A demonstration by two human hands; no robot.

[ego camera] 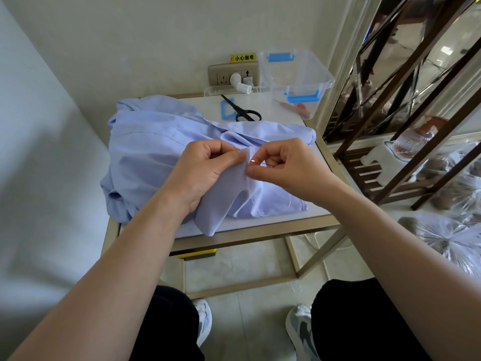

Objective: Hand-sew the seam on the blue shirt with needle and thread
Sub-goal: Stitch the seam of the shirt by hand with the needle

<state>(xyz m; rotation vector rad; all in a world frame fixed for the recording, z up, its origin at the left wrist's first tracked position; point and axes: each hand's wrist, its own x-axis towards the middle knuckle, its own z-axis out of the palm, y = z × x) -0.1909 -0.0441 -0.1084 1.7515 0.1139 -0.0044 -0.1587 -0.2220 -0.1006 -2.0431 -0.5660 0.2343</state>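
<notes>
A light blue shirt (151, 149) lies crumpled over a small white table (276, 108), one fold hanging over the front edge. My left hand (205, 170) pinches a raised fold of the shirt between thumb and fingers. Just to its right, my right hand (283, 165) grips a thin needle (260, 162) whose tip points left into the pinched fold. A fine white thread (281, 204) trails from the seam across the cloth below my right hand.
Black scissors (244, 110) and a blue plastic frame (227, 108) lie behind the shirt. A clear box with blue latches (299, 74) stands at the back right, a white thread spool (243, 87) by the wall socket. A dark metal shelf (406, 105) rises at the right.
</notes>
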